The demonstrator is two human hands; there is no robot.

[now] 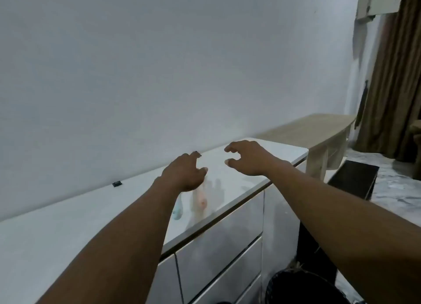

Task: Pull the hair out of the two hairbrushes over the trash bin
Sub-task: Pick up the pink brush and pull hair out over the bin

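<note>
Two hairbrushes lie blurred on the white glossy cabinet top [79,212]. One has a teal handle [177,210], the other a pale pink handle [201,200]. Their heads are hidden under my left hand [184,173], which hovers just above them with fingers spread and empty. My right hand [248,158] is stretched out to the right of the left, over bare cabinet top, with its fingers curled apart and holding nothing. The black trash bin [303,287] stands on the floor at the bottom right, below the cabinet's front.
A small black object [116,183] sits on the cabinet top near the wall. Drawer fronts [218,246] face me. A wooden bench [319,130] stands beyond the cabinet's right end, with a dark box [353,180] on the floor and brown curtains [391,75] behind.
</note>
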